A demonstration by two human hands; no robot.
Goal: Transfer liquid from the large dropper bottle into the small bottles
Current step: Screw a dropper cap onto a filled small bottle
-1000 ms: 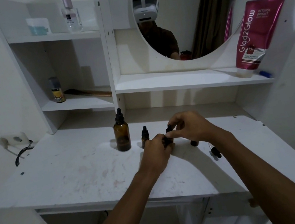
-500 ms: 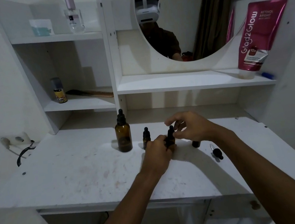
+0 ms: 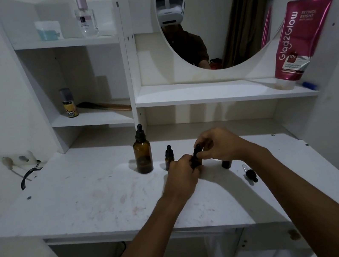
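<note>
Now left hand [image 3: 180,177] grips small bottle [image 3: 196,162] while right hand [image 3: 222,146] pinches cap [image 3: 196,149].

held small bottle [image 3: 195,154]: body mostly buried under the left hand [image 3: 181,178], just the cap end pokes out
third small bottle [image 3: 226,164]: top hidden behind the right hand [image 3: 218,146]
large dropper bottle [image 3: 143,155]: glass too dark, can't tell the liquid level
blue thing [image 3: 309,85] on the shelf: blurry, no idea

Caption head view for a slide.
Left hand grips a small dropper bottle at the vanity; right hand pinches its dropper cap.
</note>
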